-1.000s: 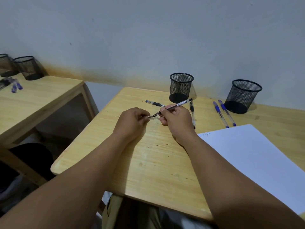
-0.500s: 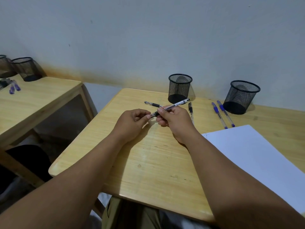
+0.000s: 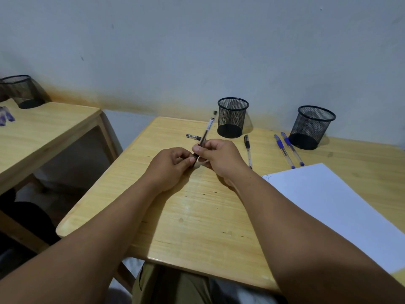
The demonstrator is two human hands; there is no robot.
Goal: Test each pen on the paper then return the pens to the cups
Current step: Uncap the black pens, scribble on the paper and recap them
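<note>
Landmark: near mesh cup [image 3: 233, 117], black wire, upright at the back edge of the wooden table [image 3: 197, 216].

Far left of it, on a separate side table [image 3: 43, 132]: another black mesh cup [image 3: 22, 91] and a few blurry blue-capped items [image 3: 5, 115], too small to tell what they are.

Left hand [image 3: 171, 165], front-left of the cup: fingers curled, tips pinching the lower end of the held pen [image 3: 205, 133]. Whether it grips a cap or the tip itself is hidden by the fingers.

Held pen: slim black barrel with a white label band, black end cap, tilted steeply so its top end points up toward the cup's left side. Raised off the table.

Behind it, a black pen [image 3: 192, 137] lies flat, just left of the cup, partly hidden by the held pen.

Right hand [image 3: 221, 159], in front of the cup: thumb and fingers closed round the held pen's middle. The two hands are touching or nearly touching at the pen.

Right of the right hand, another black pen [image 3: 247, 150] lies flat, front-right of the cup.

Further right: two blue pens [image 3: 288, 150], side by side, parallel, near the second mesh cup [image 3: 312, 128].

White paper [image 3: 341, 211] at front-right, with a small scribble at its near-left corner.
</note>
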